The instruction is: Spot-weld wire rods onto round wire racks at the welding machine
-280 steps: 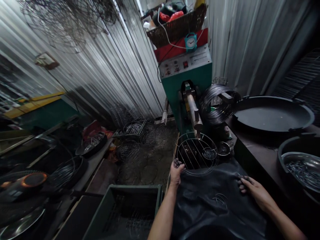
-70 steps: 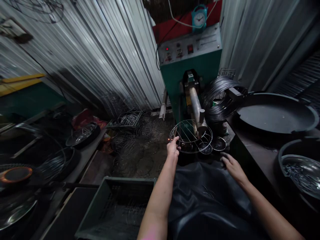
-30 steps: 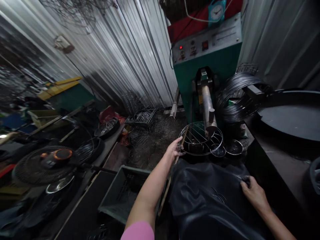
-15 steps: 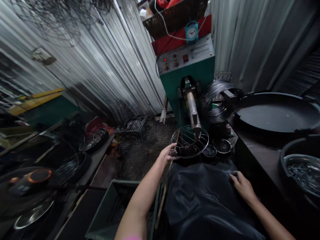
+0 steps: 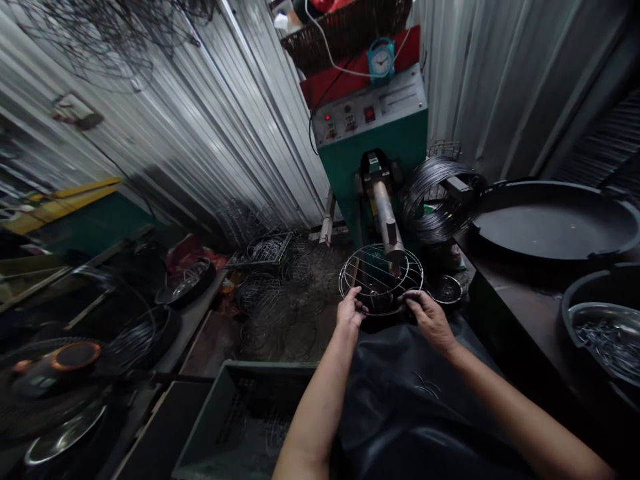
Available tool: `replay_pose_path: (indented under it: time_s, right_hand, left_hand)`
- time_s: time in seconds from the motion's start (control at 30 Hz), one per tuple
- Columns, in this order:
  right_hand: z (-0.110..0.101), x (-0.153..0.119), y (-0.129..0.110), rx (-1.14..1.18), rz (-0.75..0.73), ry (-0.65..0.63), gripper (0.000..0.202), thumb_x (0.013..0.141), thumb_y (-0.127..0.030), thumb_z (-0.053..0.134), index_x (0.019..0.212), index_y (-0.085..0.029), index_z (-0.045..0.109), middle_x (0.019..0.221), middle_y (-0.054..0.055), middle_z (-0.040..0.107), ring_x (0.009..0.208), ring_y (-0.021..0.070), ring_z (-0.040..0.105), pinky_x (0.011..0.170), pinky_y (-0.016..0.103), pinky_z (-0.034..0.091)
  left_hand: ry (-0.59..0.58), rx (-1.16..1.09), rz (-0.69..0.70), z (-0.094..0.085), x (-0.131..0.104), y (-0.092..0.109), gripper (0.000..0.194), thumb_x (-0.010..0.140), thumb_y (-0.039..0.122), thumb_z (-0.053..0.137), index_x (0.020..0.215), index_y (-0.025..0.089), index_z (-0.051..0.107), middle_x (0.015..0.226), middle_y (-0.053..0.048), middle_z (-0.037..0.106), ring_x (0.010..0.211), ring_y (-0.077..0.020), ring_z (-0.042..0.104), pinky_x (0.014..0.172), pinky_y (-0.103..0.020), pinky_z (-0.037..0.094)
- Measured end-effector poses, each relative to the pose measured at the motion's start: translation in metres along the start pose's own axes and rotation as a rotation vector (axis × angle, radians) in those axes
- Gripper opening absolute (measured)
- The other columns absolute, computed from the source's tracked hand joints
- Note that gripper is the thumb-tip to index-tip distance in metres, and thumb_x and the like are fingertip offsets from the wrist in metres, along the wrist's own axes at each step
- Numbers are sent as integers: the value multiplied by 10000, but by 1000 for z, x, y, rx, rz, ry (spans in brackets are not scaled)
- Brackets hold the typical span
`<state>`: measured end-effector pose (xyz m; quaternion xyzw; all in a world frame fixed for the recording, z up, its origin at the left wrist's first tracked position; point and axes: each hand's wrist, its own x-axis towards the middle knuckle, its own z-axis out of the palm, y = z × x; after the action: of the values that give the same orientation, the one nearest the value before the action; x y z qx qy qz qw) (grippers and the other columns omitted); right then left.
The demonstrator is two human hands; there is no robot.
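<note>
A round wire rack (image 5: 370, 272), with a rim and several cross wires, sits tilted under the metal rod (image 5: 387, 217) of a green machine (image 5: 340, 170). My left hand (image 5: 352, 311) is closed on the rack's near left rim. At the near right rim, my right hand (image 5: 429, 319) pinches with thumb and fingers. Whether a small piece of wire is also between those fingers is too small to tell. Below both hands spreads a black sheet (image 5: 395, 413). A few short curved wires (image 5: 427, 385) lie on it.
A wire coil (image 5: 440, 200) hangs right of the rod. Farther right are a big dark pan (image 5: 555, 220) and a bowl of small metal pieces (image 5: 607, 347). A green crate (image 5: 205, 413) stands at lower left. A small dish (image 5: 447, 291) sits behind my right hand.
My right hand has moved left and forward from the black sheet to the rack's near right rim. My left hand stays on the rack and has shifted slightly right.
</note>
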<state>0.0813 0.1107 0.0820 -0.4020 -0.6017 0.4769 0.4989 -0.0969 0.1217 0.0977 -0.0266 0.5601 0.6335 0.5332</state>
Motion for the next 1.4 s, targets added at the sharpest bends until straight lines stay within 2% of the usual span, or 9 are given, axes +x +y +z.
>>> replay_pose_path:
  time_s: [0.1,0.27,0.57,0.83,1.0,1.4]
  right_hand:
    - [7,7,8,-156,-22,-44,264,829,-431,465,900,-200,571,705,26,640,624,153,584,636,290,473]
    - [1,10,19,-307,14,-41,271,823,-409,453,921,-192,582,588,5,606,538,159,567,544,274,445]
    - [1,15,14,-282,29,12,273,821,-419,468,907,-188,584,598,12,628,532,160,585,552,276,463]
    - [5,15,14,-269,28,30,246,829,-380,443,909,-184,567,634,14,623,552,156,585,567,272,453]
    - [5,17,16,-290,21,25,232,835,-369,436,917,-192,561,634,13,621,560,159,582,577,274,451]
    - [3,18,13,-332,2,24,272,822,-399,440,903,-178,577,601,16,621,538,161,580,561,274,455]
  left_hand:
    - [-20,-16,60,3,0,-2,325,549,190,735,580,163,413,454,106,312,353,-22,289,367,-181,257]
    - [-25,-20,152,6,0,-6,325,501,188,751,665,155,472,497,92,394,392,-27,355,371,-171,258]
    - [-5,-29,230,13,-4,-9,400,471,189,782,707,165,460,523,97,428,391,-20,353,370,-167,246]
    - [-16,-30,197,11,3,-8,383,473,193,782,726,152,498,495,101,404,373,-15,331,368,-170,240]
    - [-15,-38,192,10,5,-10,369,475,207,784,732,141,528,547,74,468,396,-13,350,369,-169,254]
    - [0,-47,235,17,1,-8,403,435,186,787,680,158,468,514,92,435,388,-19,343,360,-170,237]
